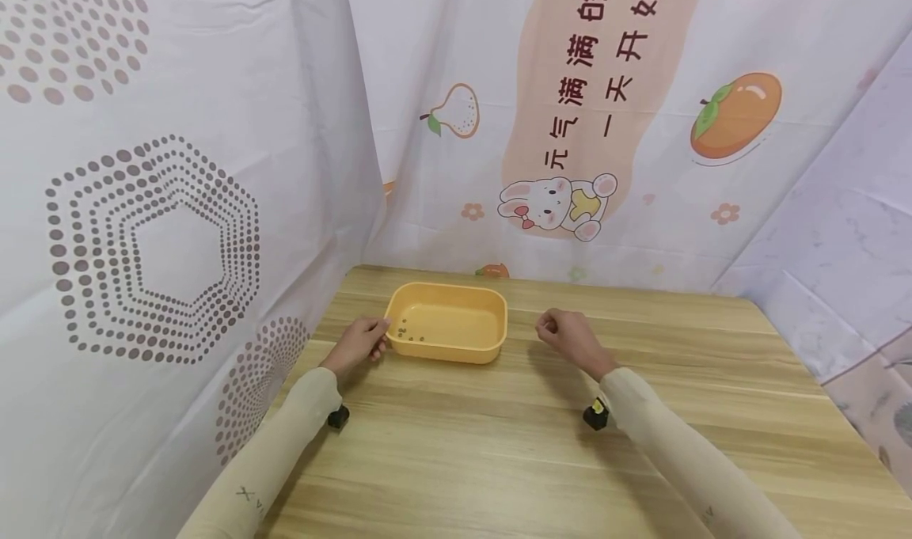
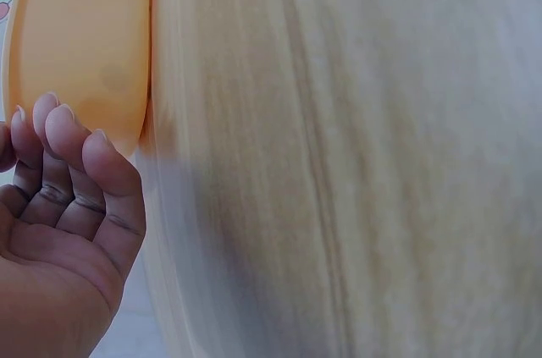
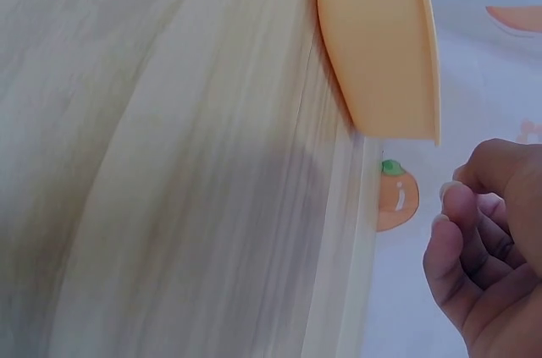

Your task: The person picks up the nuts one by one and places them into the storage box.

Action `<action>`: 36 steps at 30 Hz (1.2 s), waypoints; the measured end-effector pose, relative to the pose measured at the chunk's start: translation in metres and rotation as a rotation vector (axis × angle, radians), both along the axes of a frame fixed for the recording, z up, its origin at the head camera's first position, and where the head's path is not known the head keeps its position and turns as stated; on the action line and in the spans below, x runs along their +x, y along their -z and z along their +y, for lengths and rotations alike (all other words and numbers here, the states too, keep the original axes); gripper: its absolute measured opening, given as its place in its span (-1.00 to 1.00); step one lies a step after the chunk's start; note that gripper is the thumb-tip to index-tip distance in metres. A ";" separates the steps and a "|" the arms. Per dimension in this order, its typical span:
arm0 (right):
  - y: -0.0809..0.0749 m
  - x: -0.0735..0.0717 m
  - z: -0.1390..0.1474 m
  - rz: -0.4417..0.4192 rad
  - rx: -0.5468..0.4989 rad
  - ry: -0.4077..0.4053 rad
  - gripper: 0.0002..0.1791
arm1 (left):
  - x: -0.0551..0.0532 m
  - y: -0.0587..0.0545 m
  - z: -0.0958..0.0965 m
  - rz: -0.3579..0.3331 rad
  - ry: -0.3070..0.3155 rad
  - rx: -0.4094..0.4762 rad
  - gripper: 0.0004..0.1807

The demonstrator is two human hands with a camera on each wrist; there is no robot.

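Note:
A yellow-orange rectangular plastic tray [image 1: 449, 354] sits toward the back of the table. Several tiny dark rings, perhaps nuts, lie in its left part; one of the small dark rings [image 1: 422, 339] lies nearest the middle. My left hand [image 1: 359, 343] holds the tray's left end at the rim, and in the left wrist view its curled fingers [image 2: 114, 167] are against the tray's corner. Right of the tray, apart from it, my right hand [image 1: 570, 337] hovers over the table with curled fingers, thumb and index together. Nothing shows between them.
The wood-grain table [image 1: 456, 452] reaches to a printed curtain [image 1: 442, 183] behind the tray. Another patterned curtain [image 1: 313, 230] hangs close to the left arm. Small black wrist devices sit under both sleeves, one of them the right black device [image 1: 595, 415].

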State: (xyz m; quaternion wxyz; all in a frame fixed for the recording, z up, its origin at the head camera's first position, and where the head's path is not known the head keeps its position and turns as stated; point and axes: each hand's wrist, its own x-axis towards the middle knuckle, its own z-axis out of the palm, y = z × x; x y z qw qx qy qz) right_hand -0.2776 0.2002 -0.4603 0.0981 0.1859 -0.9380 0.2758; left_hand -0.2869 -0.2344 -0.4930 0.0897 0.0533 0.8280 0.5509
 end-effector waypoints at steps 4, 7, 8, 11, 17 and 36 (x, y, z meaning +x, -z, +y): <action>-0.001 0.002 -0.007 0.000 -0.006 -0.007 -0.90 | 0.000 -0.001 0.000 -0.006 -0.005 0.010 -0.54; -0.002 0.005 -0.012 -0.016 -0.020 -0.016 -0.90 | 0.000 -0.001 0.000 -0.002 -0.004 0.011 -0.55; -0.002 0.006 -0.014 -0.023 -0.026 -0.018 -0.90 | 0.000 -0.001 0.000 0.000 -0.003 0.013 -0.55; -0.003 0.007 -0.018 -0.041 -0.037 -0.024 -0.90 | 0.000 0.000 0.000 0.006 0.010 0.014 -0.56; -0.005 0.007 -0.025 -0.035 -0.055 -0.035 -0.91 | 0.000 0.001 -0.002 0.006 0.016 0.022 -0.52; -0.002 0.006 -0.047 -0.062 -0.072 -0.064 -0.92 | -0.001 0.002 -0.003 0.009 0.004 0.023 -0.55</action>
